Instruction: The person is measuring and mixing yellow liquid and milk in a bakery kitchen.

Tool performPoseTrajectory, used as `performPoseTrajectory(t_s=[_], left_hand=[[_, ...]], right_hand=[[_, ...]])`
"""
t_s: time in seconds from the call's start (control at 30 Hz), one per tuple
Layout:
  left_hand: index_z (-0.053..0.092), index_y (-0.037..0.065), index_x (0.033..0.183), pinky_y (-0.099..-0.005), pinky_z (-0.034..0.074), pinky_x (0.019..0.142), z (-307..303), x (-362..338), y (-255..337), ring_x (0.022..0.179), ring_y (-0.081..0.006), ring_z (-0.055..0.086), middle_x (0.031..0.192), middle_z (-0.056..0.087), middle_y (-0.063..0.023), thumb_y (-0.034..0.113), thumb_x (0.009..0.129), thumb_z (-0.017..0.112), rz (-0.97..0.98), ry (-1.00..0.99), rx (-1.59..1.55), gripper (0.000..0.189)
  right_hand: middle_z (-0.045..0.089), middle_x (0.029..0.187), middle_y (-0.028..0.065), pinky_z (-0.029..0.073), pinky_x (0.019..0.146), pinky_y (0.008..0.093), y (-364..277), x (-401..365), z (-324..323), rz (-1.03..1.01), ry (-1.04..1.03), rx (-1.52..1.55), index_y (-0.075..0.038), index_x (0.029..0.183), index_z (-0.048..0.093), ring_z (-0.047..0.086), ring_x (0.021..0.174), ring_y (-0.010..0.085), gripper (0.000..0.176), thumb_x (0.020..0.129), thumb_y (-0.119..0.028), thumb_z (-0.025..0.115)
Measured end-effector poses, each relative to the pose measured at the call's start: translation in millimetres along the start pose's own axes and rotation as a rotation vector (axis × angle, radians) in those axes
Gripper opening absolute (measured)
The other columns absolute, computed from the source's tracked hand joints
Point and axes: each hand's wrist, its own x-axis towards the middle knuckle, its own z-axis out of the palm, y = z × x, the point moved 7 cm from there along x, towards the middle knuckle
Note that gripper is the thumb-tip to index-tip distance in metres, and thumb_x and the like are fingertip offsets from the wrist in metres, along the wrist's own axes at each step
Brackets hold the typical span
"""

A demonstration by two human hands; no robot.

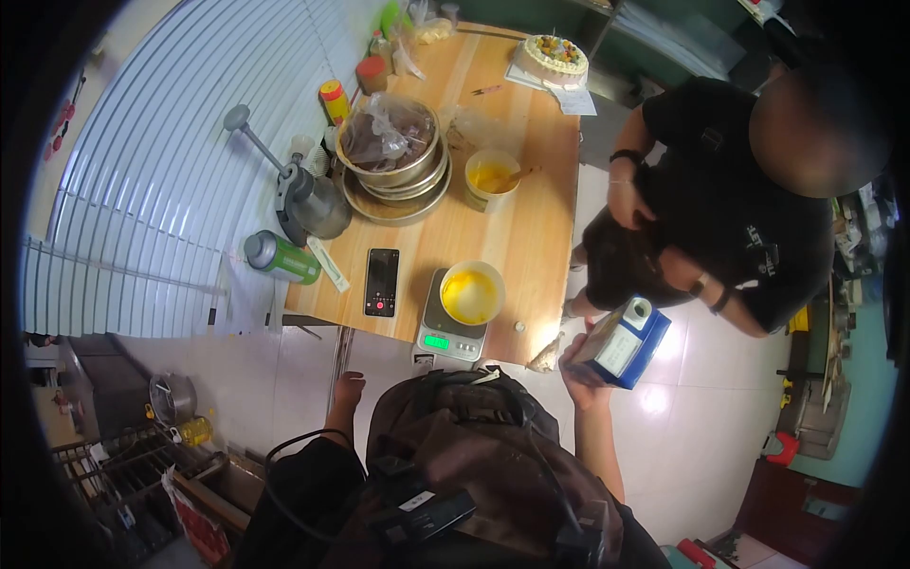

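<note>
Over the floor at the table's right front corner, my right hand (585, 377) is closed around a blue and white carton (621, 346) with a round white spout. The carton is tilted, its spout end pointing away from me. Low beside the table's front edge is my left hand (349, 387), its fingers curled in with nothing visible in them. Nearest on the tabletop is a digital kitchen scale (453, 334) with a lit green display, its digits too small to read. A white bowl (473, 293) with yellow residue inside sits on the scale.
On the wooden table (417, 247) lie a phone (381, 283), stacked metal bowls (393, 152), a yellow-smeared tub (491, 178) with a spatula, a green canister (282, 258) and a decorated cake (551, 60). A person in black (711, 190) stands close on the right.
</note>
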Motion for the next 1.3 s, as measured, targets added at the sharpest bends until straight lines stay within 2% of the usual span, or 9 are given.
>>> performPoseTrajectory(t_s=[0.33, 0.47, 0.63, 0.73, 0.83, 0.9, 1.03, 1.1, 1.3], left_hand=[[0.068, 0.006, 0.103, -0.0329, 0.053, 0.073, -39.2, -36.3, 80.4, 0.077, -0.0183, 0.065, 0.084, 0.068, -0.0079, 0.014, 0.076, 0.074, 0.102, -0.090, 0.054, 0.029], [0.056, 0.004, 0.128, -0.0379, 0.047, 0.096, -64.0, -109.2, 271.1, 0.111, -0.0211, 0.060, 0.115, 0.065, -0.0119, 0.012, 0.080, 0.075, 0.339, -0.507, -0.423, 0.052], [0.016, 0.006, 0.154, -0.0408, 0.025, 0.116, -50.5, -238.3, 483.7, 0.142, -0.0248, 0.030, 0.154, 0.030, -0.0155, 0.023, 0.071, 0.086, 0.995, -0.683, -0.244, 0.110], [0.026, 0.005, 0.149, -0.0378, 0.031, 0.113, -2.1, -206.6, 435.8, 0.135, -0.0214, 0.038, 0.147, 0.038, -0.0122, 0.019, 0.074, 0.083, 0.712, -0.900, -0.535, 0.095], [0.036, 0.005, 0.144, -0.0372, 0.038, 0.108, -14.3, -211.2, 412.6, 0.127, -0.0200, 0.047, 0.139, 0.048, -0.0107, 0.016, 0.077, 0.082, 0.671, -0.890, -0.403, 0.082], [0.037, 0.004, 0.142, -0.0391, 0.041, 0.106, -18.3, -206.5, 393.1, 0.125, -0.0211, 0.051, 0.138, 0.050, -0.0109, 0.015, 0.070, 0.087, 0.286, -0.965, -0.531, 0.088], [0.036, 0.004, 0.140, -0.0425, 0.044, 0.103, -44.0, -212.0, 416.0, 0.120, -0.0245, 0.054, 0.136, 0.050, -0.0129, 0.017, 0.060, 0.093, 0.550, -0.756, -0.430, 0.099], [0.033, 0.002, 0.141, -0.0421, 0.038, 0.108, -57.9, -208.5, 426.6, 0.128, -0.0331, 0.047, 0.134, 0.047, -0.0194, 0.026, 0.058, 0.092, 0.726, -0.437, 0.233, 0.104], [0.038, 0.004, 0.140, -0.0442, 0.032, 0.110, -51.5, -211.9, 426.1, 0.128, -0.0369, 0.042, 0.135, 0.046, -0.0185, 0.030, 0.057, 0.087, 0.800, -0.424, 0.586, 0.100]], right_hand=[[0.062, 0.111, 0.0112, 0.051, 0.092, 0.0386, 11.5, 5.3, 6.1, 0.002, 0.116, -0.069, -0.008, 0.139, 0.045, 0.061, 0.104, 0.0228, 0.057, 0.095, -0.043, 0.054], [0.064, 0.108, 0.0120, 0.049, 0.095, 0.0428, 35.6, 23.3, 31.0, 0.123, -0.026, -0.269, -0.009, 0.142, 0.042, 0.060, 0.106, 0.0291, 0.058, 0.096, -0.044, 0.052], [0.060, 0.128, 0.0111, 0.041, 0.106, 0.0433, 110.6, 44.1, 13.1, 0.414, 0.108, -0.400, -0.011, 0.144, 0.039, 0.053, 0.122, 0.0269, 0.065, 0.099, -0.058, 0.036], [0.047, 0.144, 0.0096, 0.039, 0.109, 0.0408, 148.0, 35.0, 37.9, 0.548, 0.128, -0.600, -0.008, 0.147, 0.035, 0.048, 0.130, 0.0237, 0.071, 0.100, -0.060, 0.027], [0.060, 0.127, 0.0085, 0.048, 0.095, 0.0345, 136.2, 28.3, 35.9, 0.593, -0.005, -0.873, -0.007, 0.142, 0.044, 0.060, 0.110, 0.0182, 0.061, 0.102, -0.053, 0.035], [0.065, 0.119, 0.0085, 0.051, 0.084, 0.0312, 104.5, 47.1, -4.1, 0.348, -0.101, -1.321, -0.004, 0.134, 0.053, 0.064, 0.094, 0.0154, 0.054, 0.099, -0.045, 0.051], [0.066, 0.100, 0.0118, 0.053, 0.082, 0.0385, 38.9, 66.3, -70.1, -0.064, 0.299, -2.204, -0.006, 0.118, 0.062, 0.065, 0.092, 0.0272, 0.043, 0.084, -0.032, 0.071], [0.065, 0.095, 0.0122, 0.053, 0.082, 0.0409, 33.3, 76.9, -76.4, -0.259, 0.297, -2.435, -0.009, 0.112, 0.065, 0.065, 0.091, 0.0328, 0.038, 0.081, -0.029, 0.072], [0.066, 0.095, 0.0094, 0.054, 0.079, 0.0384, 34.1, 102.2, -106.4, -0.220, 0.292, -2.585, -0.009, 0.107, 0.066, 0.067, 0.087, 0.0310, 0.033, 0.080, -0.027, 0.071]])
